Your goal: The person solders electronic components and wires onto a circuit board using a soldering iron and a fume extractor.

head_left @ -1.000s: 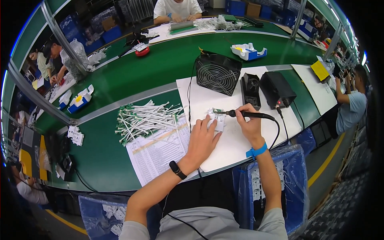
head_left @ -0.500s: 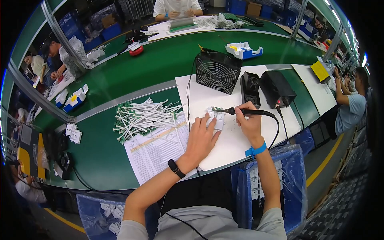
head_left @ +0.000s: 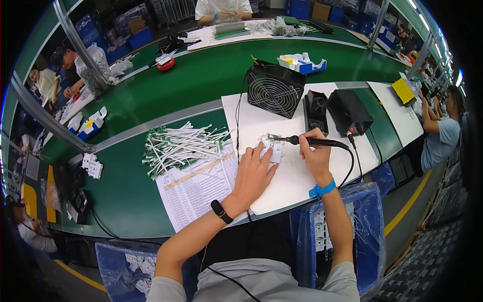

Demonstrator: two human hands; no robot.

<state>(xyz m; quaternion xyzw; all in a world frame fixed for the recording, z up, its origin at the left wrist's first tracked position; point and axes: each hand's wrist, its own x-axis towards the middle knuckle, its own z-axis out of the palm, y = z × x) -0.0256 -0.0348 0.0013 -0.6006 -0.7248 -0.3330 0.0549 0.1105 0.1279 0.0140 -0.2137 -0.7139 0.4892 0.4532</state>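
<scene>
Work position: the white plastic part (head_left: 275,154) lies on the white board (head_left: 302,187), between the near and far edges of the worktop (head_left: 123,209). The left hand (head_left: 255,172) is spread, fingers extended, fingertips against the part's left side. The right hand (head_left: 316,157) grasps the soldering iron (head_left: 292,141); its tip is at the far end of the part, over a small green piece.

Progress: one part is at the iron and appears unfinished. A large pile of white cables with green ends (head_left: 186,146) lies left of the board, toward the worktop's far edge, and suggests much work left. White parts lie in the left bin (head_left: 107,259) and the right bin (head_left: 371,241), both below the near edge; which bin, if either, holds finished pieces cannot be determined. One white assembly (head_left: 92,166) lies near the worktop's far left corner.

Limits of view: the joint is too small to inspect; tip contact and solder cannot be confirmed. The left fingers cover some of the part. The right forearm hides part of the right bin's contents.
</scene>
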